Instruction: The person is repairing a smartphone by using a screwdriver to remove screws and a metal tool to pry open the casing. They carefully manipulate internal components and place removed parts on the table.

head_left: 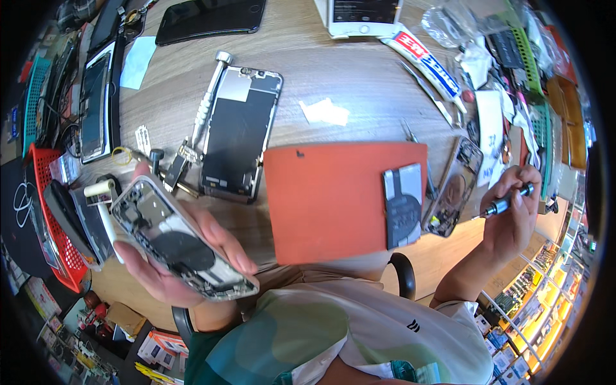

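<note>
My left hand [154, 281] is closed around the edges of an opened phone housing [183, 239], held tilted left of the orange mat [330, 199]. Its inside faces up, showing a dark round patch, bare metal and small parts along one side. Over on the right, my right hand [513, 221] grips a slim screwdriver [505, 203], its tip pointing left, away from any part. A phone battery [403, 204], grey and black, rests on the mat's right side. Beside it lies another phone frame [454, 186]. A detached phone screen [240, 131] lies back side up behind the left hand.
A silver-handled tool [206, 106] lies along the detached screen. Toothpaste-like tube [427, 64], tweezers [428, 93] and clutter fill the back right. At the back are a black phone [210, 20] and a white phone [364, 19]. A red basket [61, 237] stands left.
</note>
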A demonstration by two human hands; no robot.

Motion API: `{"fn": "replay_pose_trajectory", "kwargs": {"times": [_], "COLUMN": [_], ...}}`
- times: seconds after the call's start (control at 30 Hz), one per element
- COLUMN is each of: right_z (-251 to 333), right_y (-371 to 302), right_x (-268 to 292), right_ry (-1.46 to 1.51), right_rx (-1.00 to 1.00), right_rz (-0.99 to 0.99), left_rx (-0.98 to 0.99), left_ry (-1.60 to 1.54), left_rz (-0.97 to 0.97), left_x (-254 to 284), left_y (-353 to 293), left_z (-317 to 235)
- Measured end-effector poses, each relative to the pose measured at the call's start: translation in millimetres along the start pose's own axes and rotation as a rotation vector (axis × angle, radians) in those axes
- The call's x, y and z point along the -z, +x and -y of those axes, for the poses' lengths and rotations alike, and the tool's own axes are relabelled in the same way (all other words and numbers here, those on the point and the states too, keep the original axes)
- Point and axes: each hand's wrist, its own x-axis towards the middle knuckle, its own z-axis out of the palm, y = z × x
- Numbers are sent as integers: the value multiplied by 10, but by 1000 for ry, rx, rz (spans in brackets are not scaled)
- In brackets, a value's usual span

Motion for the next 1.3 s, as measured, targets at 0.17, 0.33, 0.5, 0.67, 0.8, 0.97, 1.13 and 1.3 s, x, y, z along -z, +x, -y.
{"fn": "replay_pose_trajectory", "kwargs": {"times": [0.17,0.33,0.5,0.67,0.8,0.97,1.13,1.3], "right_z": [-96,-162,-135,-124,-163,-132,-187,-229], "right_y": [299,417,425,171,-98,-149,-148,-158], "right_x": [-35,-139,-188,-524,-1190,-1479,-1509,-1504], "right_ry": [-43,-20,10,47,-24,-158,-158,-170], "right_rx": [-19,-27,-2,55,54,-68,-54,-31], "right_rz": [153,186,163,60,53,-79,-66,-67], "left_rx": [89,188,247,105,129,316,311,340], "left_ry": [-153,-233,-308,108,-20,-219,-148,-76], "left_rz": [77,160,321,104,94,144,135,64], "left_x": [181,250,335,179,99,43,12,-77], "left_y": [-24,6,102,24,29,65,59,42], "left_z": [-82,-151,-177,-148,-53,34,152,159]}}
